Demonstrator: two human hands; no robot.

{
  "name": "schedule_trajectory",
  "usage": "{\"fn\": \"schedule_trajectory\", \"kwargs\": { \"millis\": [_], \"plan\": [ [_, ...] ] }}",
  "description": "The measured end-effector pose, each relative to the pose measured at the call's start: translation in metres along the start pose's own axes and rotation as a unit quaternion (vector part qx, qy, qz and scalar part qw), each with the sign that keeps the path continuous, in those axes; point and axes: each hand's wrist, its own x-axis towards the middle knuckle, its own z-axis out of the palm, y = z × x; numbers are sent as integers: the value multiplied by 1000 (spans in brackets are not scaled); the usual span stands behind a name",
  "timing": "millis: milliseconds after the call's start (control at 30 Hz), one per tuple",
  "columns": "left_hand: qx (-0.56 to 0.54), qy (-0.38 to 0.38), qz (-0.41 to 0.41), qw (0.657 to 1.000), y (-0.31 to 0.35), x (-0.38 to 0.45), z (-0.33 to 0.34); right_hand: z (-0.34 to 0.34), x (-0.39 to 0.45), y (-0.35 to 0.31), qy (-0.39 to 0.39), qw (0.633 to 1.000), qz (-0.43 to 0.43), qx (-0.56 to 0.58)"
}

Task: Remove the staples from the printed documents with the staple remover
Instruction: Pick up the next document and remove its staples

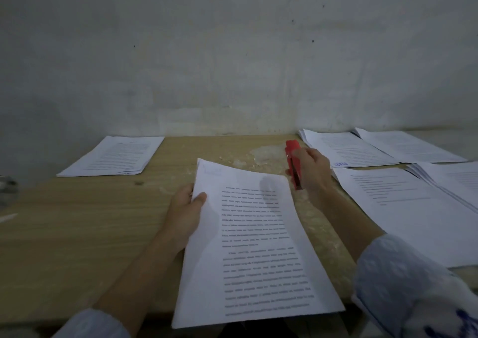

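Sleeves, pale blue cloth, frame the near edge; between them your left hand [185, 212] pinches the printed document [254, 244] at its left margin, thumb on top, fingers hidden beneath. Item: thin white sheets, printed text, light and floppy; the far corner curls upward and the near end overhangs the worktop [77, 224]. Expect it to bend and slide, and tear easily near any staple, so support it flat and hold close to the top left corner, where a faint mark may be the staple; you cannot tell for certain. Your right hand [311, 168] has a closed grip round the red staple remover [293, 163], hard, smooth, narrow-bodied, held just past the document's upper right edge; grasp it at the mid-body for squeeze control. Worktop: pale wood grain, matt, with light crumbs or flecks near the far middle. Further stacks of papers: one far left [111, 155], several overlapping at right [403, 182]. Rear wall: rough grey plaster [232, 53].
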Motion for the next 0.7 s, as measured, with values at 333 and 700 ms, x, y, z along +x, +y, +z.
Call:
{"fn": "schedule_trajectory", "kwargs": {
  "millis": [333, 700],
  "plan": [
    [-52, -66, 20, 996, 0, -13, 48, 35, -25, -8, -159, 955, -144, -207],
    [44, 34, 155, 986, 3, 9, 52, 45, -25, 3, -120, 947, -191, -229]
  ]
}}
